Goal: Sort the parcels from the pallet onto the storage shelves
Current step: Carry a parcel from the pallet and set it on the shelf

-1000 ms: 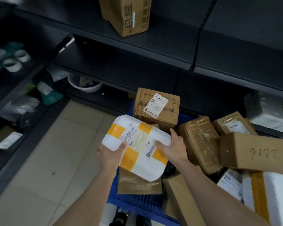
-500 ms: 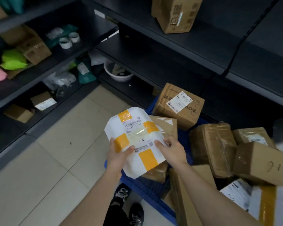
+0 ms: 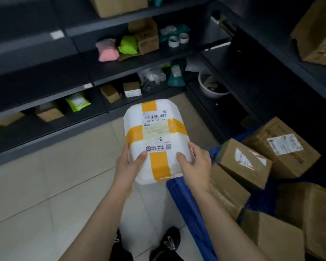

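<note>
A white foam parcel (image 3: 154, 129) crossed with yellow tape, with a barcode label and "1-8" handwritten on it, is held in front of me over the tiled floor. My left hand (image 3: 128, 164) grips its lower left edge, thumb on top. My right hand (image 3: 194, 162) grips the lower right edge the same way. The blue pallet (image 3: 184, 200) lies at the right, loaded with several brown cardboard parcels (image 3: 245, 162). Dark storage shelves (image 3: 45, 102) run along the left and far side.
On the shelves lie a pink bag (image 3: 107, 50), green bags (image 3: 129, 45), small cartons (image 3: 132, 89), tape rolls (image 3: 174, 41) and a white basin (image 3: 211, 87). A large carton (image 3: 316, 34) sits on the right shelf. My black shoes (image 3: 167, 242) stand on the tiles below.
I have turned left from the pallet towards the left shelves. The white parcel has come up and been turned so its label faces me upright, both hands still holding it.
</note>
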A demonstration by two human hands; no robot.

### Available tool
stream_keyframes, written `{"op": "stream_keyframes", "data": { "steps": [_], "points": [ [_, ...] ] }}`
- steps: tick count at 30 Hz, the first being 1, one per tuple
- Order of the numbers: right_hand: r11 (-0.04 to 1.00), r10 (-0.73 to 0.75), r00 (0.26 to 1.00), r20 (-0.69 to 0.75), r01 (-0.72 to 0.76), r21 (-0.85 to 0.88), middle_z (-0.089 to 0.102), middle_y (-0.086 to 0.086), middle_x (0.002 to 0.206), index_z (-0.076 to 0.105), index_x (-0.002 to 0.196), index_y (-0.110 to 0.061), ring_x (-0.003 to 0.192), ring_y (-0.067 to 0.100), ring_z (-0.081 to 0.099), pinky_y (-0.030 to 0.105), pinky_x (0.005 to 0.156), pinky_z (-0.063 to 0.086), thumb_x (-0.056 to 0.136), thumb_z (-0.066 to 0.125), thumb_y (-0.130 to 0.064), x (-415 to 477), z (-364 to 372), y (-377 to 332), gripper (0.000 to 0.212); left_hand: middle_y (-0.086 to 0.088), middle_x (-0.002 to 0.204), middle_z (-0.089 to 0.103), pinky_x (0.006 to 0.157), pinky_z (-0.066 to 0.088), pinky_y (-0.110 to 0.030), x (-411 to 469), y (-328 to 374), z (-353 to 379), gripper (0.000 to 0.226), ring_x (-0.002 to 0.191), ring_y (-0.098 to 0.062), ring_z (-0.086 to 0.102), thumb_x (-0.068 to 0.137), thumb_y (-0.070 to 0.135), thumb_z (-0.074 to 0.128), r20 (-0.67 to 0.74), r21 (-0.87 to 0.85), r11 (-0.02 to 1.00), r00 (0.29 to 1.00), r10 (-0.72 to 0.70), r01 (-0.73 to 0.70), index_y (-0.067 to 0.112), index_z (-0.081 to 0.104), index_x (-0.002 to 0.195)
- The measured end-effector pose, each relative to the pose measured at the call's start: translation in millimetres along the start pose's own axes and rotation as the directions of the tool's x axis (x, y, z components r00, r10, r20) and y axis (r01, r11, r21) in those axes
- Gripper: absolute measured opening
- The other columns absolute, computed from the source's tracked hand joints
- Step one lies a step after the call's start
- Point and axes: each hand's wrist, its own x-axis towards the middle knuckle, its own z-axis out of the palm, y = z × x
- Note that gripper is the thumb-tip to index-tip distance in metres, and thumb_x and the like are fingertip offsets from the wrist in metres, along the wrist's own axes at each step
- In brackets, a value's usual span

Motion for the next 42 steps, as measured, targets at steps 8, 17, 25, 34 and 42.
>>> {"op": "stream_keyframes", "data": {
  "steps": [8,17,25,34,42],
  "points": [
    [0.989,-0.148,0.975,0.165,0.143,0.046,0.038,-0.008,0.118,0.051,0.138,-0.025,0.124,0.015,0.040,0.039,0.102,0.044,0.085,0.069,-0.035,-36.7,129.9,-82.1,0.057,0.001,0.132,0.057,0.090,0.053,-0.039,2.5,30.8,-157.4,0.063,0.115,-0.020,0.059,0.081,0.017,0.070,-0.181,-0.115,0.993,0.984,0.003,-0.024,0.026,0.044,0.137],
    [0.980,-0.196,0.943,0.270,0.184,0.070,0.040,-0.006,0.115,0.053,0.135,-0.027,0.118,0.022,0.051,0.047,0.096,0.051,0.084,0.071,-0.040,-93.7,284.3,-155.2,0.055,0.002,0.133,0.054,0.077,0.052,-0.025,11.6,47.3,-331.9,0.062,0.115,-0.015,0.058,0.087,0.019,0.069,-0.341,-0.173,0.981,0.940,0.022,-0.086,0.020,0.039,0.141],
    [0.963,-0.250,0.878,0.408,0.270,0.009,0.043,-0.006,0.117,0.053,0.134,-0.030,0.113,0.016,0.053,0.043,0.095,0.052,0.084,0.069,-0.044,-120.3,403.5,-211.8,0.054,0.001,0.134,0.054,0.089,0.053,-0.035,26.6,51.5,-456.4,0.063,0.116,-0.018,0.057,0.087,0.021,0.069,-0.462,-0.221,0.970,0.887,-0.010,-0.104,0.020,0.038,0.142],
    [0.913,-0.303,0.777,0.551,0.402,-0.065,0.041,-0.006,0.120,0.052,0.133,-0.032,0.116,0.019,0.053,0.044,0.091,0.054,0.083,0.069,-0.049,-118.8,527.5,-256.9,0.056,0.001,0.134,0.054,0.096,0.051,-0.040,64.5,43.5,-555.0,0.061,0.119,-0.020,0.056,0.088,0.023,0.067,-0.593,-0.261,0.956,0.804,-0.052,-0.131,0.019,0.038,0.142],
    [0.884,-0.307,0.724,0.618,0.457,-0.096,0.044,0.000,0.122,0.052,0.135,-0.027,0.112,0.019,0.054,0.039,0.091,0.053,0.086,0.067,-0.045,-140.9,628.1,-292.8,0.055,0.003,0.136,0.053,0.099,0.050,-0.042,92.6,38.4,-654.7,0.066,0.119,-0.019,0.055,0.088,0.028,0.068,-0.627,-0.292,0.950,0.772,-0.105,-0.109,0.022,0.036,0.145]
  ]
}}
